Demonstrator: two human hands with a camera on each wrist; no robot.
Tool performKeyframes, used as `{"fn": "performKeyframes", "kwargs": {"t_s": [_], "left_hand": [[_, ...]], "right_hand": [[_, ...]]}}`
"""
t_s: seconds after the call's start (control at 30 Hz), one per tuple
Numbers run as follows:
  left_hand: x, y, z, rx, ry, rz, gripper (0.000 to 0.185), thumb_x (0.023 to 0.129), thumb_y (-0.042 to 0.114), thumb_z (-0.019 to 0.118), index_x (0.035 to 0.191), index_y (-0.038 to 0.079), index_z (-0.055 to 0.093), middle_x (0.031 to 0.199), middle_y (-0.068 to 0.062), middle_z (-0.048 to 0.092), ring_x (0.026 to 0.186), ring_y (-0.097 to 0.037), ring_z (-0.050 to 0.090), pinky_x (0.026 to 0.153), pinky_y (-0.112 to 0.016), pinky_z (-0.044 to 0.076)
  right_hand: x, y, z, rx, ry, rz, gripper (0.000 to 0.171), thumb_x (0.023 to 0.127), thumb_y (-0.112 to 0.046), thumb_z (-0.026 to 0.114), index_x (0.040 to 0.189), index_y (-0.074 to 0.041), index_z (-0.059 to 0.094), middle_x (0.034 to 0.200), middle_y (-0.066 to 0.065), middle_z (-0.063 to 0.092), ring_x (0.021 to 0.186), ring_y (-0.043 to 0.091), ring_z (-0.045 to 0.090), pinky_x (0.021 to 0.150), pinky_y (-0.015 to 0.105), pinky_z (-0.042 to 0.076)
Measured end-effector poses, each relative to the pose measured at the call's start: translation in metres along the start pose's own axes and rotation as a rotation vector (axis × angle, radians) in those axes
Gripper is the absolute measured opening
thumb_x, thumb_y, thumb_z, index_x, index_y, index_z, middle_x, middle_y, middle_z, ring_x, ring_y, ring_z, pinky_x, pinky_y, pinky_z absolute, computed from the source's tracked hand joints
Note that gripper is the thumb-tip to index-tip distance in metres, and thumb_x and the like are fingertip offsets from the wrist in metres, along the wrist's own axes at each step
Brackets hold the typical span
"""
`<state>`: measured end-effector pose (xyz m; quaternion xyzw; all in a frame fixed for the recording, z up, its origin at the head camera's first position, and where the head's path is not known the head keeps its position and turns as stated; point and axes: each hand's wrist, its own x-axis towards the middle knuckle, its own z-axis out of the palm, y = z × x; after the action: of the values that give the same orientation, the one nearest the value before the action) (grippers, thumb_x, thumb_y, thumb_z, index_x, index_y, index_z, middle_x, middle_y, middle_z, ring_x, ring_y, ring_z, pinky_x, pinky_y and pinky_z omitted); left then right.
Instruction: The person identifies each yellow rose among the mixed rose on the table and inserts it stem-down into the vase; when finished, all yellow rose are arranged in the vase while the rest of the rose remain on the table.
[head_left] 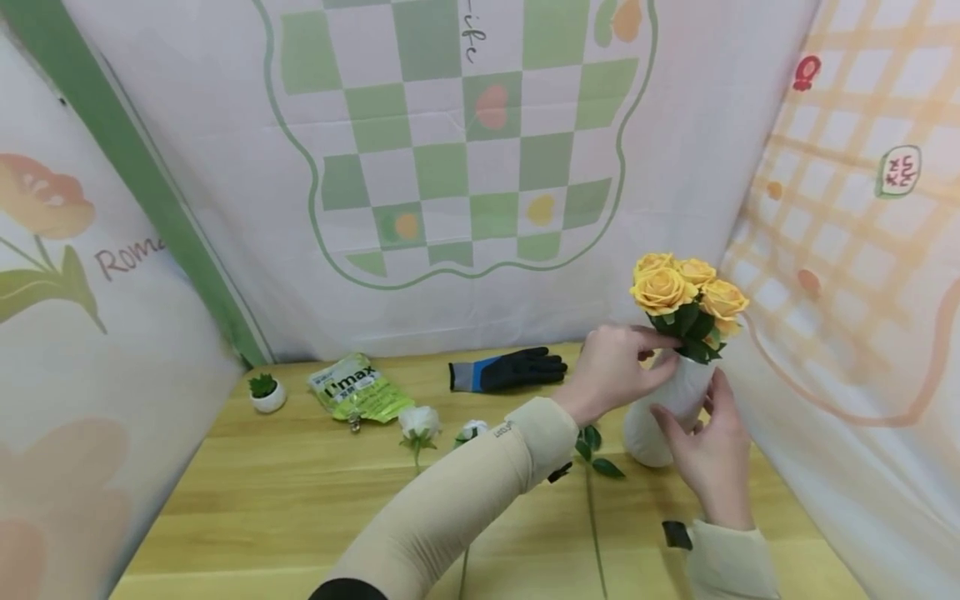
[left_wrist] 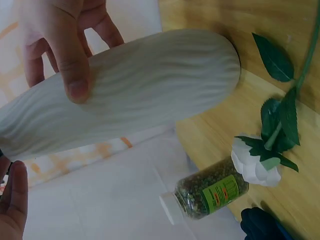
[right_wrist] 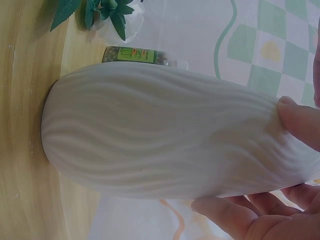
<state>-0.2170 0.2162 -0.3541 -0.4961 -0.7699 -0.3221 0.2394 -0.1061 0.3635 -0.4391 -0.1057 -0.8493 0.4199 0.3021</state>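
A white ribbed vase (head_left: 660, 425) stands tilted at the table's right side, its base at the tabletop. Yellow roses (head_left: 663, 290) with dark green leaves rise from its mouth. My left hand (head_left: 611, 371) pinches the leafy stems just above the rim; the left wrist view catches only its fingers (left_wrist: 17, 192) at the edge. Lower down, my right hand (head_left: 712, 454) grips the vase, the thumb on the near side. In the left wrist view, this right hand (left_wrist: 65, 45) lies across the vase's upper part. The stems inside the vase are hidden.
White roses (head_left: 420, 423) lie on the table (head_left: 300, 500), partly behind my left forearm. Further back are a black glove (head_left: 517, 371), a green pouch (head_left: 360, 387) and a small potted plant (head_left: 267, 393). A jar of granules (left_wrist: 212, 190) stands near a white bloom. Printed curtains enclose the table.
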Motion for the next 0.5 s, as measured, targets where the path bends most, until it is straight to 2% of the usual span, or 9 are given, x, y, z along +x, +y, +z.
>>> {"fn": "performKeyframes", "kwargs": {"t_s": [0.1, 0.23, 0.37, 0.5], "left_hand": [[-0.0012, -0.0001, -0.0012, 0.015, -0.021, 0.021, 0.021, 0.101, 0.025, 0.075, 0.119, 0.024, 0.085, 0.097, 0.01, 0.08, 0.071, 0.006, 0.059, 0.066, -0.005, 0.042], [-0.0014, 0.0002, -0.0025, -0.033, -0.028, 0.007, 0.02, 0.101, 0.024, 0.075, 0.118, 0.021, 0.085, 0.096, 0.008, 0.08, 0.07, 0.004, 0.06, 0.067, -0.005, 0.043], [-0.0017, -0.0011, -0.0047, -0.175, -0.044, -0.04, 0.019, 0.101, 0.023, 0.077, 0.117, 0.017, 0.085, 0.1, 0.005, 0.082, 0.076, 0.009, 0.065, 0.073, -0.004, 0.048], [-0.0036, -0.004, -0.0082, -0.336, -0.081, -0.113, 0.021, 0.102, 0.023, 0.079, 0.12, 0.014, 0.084, 0.107, 0.002, 0.082, 0.08, 0.019, 0.064, 0.075, -0.005, 0.053]], "right_hand": [[0.0003, 0.0003, -0.0005, 0.002, 0.004, -0.005, 0.093, 0.096, -0.023, 0.084, 0.17, -0.012, 0.03, 0.162, 0.025, 0.047, 0.135, 0.061, 0.053, 0.096, 0.079, 0.05], [0.0, 0.0006, -0.001, 0.003, 0.007, -0.004, 0.093, 0.095, -0.021, 0.085, 0.17, -0.013, 0.03, 0.161, 0.024, 0.048, 0.134, 0.06, 0.054, 0.095, 0.079, 0.051], [-0.0001, -0.0002, -0.0011, -0.001, 0.005, -0.001, 0.096, 0.095, -0.022, 0.085, 0.171, -0.011, 0.028, 0.162, 0.026, 0.046, 0.135, 0.061, 0.053, 0.095, 0.078, 0.051], [0.0006, -0.0015, -0.001, -0.011, 0.0, 0.0, 0.096, 0.096, -0.023, 0.085, 0.171, -0.01, 0.027, 0.163, 0.028, 0.045, 0.134, 0.062, 0.052, 0.095, 0.078, 0.051]]}}
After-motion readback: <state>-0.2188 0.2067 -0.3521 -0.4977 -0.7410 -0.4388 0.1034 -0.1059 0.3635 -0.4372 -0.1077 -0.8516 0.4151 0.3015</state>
